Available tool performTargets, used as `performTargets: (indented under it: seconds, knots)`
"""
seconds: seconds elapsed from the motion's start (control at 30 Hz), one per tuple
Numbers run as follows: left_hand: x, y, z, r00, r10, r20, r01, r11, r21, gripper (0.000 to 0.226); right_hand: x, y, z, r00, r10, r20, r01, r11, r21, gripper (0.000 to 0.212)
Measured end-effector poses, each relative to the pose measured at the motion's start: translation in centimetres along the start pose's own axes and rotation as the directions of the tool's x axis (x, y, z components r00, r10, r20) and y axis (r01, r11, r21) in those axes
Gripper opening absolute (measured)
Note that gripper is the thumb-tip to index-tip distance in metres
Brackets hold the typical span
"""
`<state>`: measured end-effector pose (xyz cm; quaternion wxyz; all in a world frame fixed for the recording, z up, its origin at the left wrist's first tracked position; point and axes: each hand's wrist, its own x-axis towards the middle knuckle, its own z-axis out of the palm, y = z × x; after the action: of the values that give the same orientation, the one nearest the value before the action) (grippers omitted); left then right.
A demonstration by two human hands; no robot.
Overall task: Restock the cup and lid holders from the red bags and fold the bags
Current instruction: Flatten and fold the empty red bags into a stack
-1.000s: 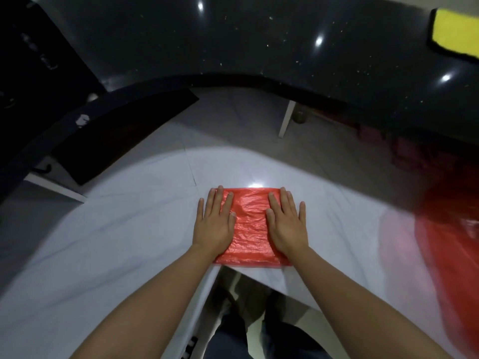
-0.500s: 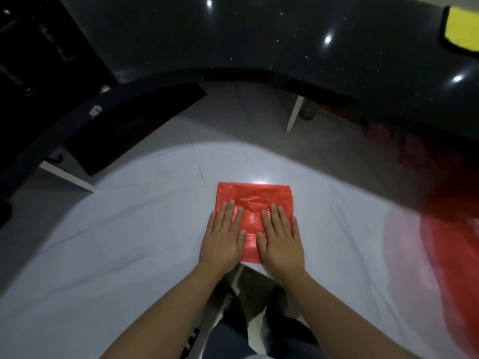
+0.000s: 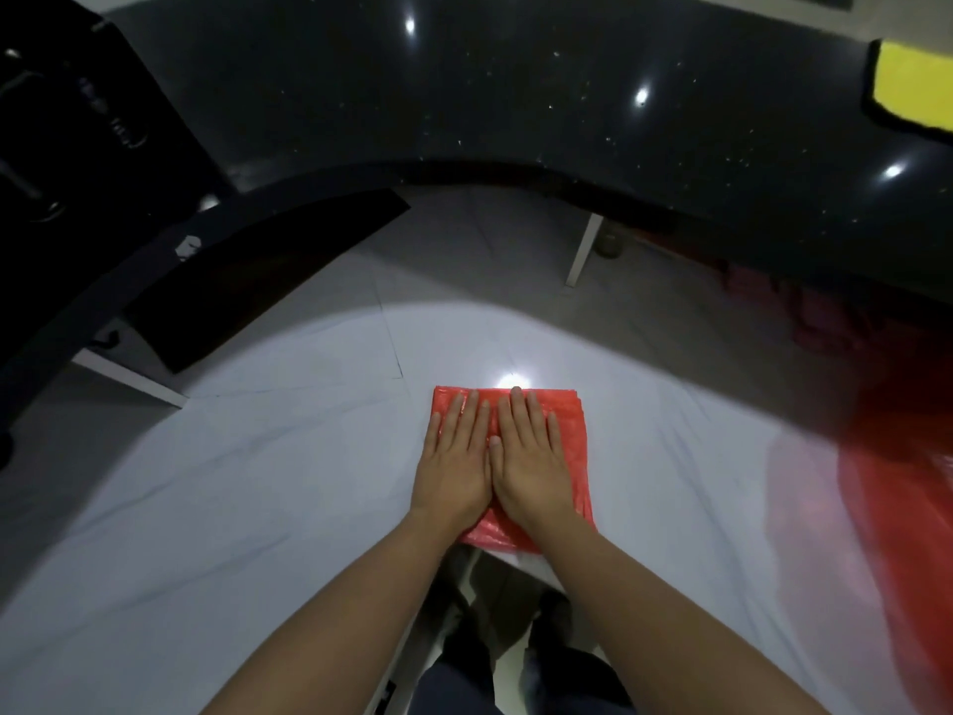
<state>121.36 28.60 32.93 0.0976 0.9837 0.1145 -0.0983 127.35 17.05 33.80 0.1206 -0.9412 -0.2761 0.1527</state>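
We press folded red bag (image 3: 570, 446) flat at near edge of white counter (image 3: 232, 508); left hand (image 3: 456, 464) and right hand (image 3: 531, 464) side by side on it, fingers straight, gripping nothing. Bag's middle hidden under palms. Right of bag: second red bag (image 3: 897, 513), blurred, cut off. Beyond: yellow cloth (image 3: 913, 85), cropped.

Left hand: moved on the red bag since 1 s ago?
Yes. The left hand slid right across the folded red bag, from its left edge toward the middle, and now lies flat touching the right hand.
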Motion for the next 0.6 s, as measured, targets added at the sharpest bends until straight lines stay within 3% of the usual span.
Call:
performTargets:
  seconds: [0.23, 0.6]
  knots:
    - [0.1, -0.4, 0.9, 0.998, 0.0, -0.06, -0.002, 1.0, -0.024, 0.065, -0.4, 1.5, 1.6, 0.999, -0.009, -0.052, 0.003, 0.994, -0.105, 0.059]
    - [0.2, -1.7, 1.3, 0.996, -0.021, -0.081, 0.013, 0.995, -0.103, 0.064, -0.5, 5.4, 0.7, 0.994, 0.078, -0.083, -0.084, 0.994, -0.074, 0.058]
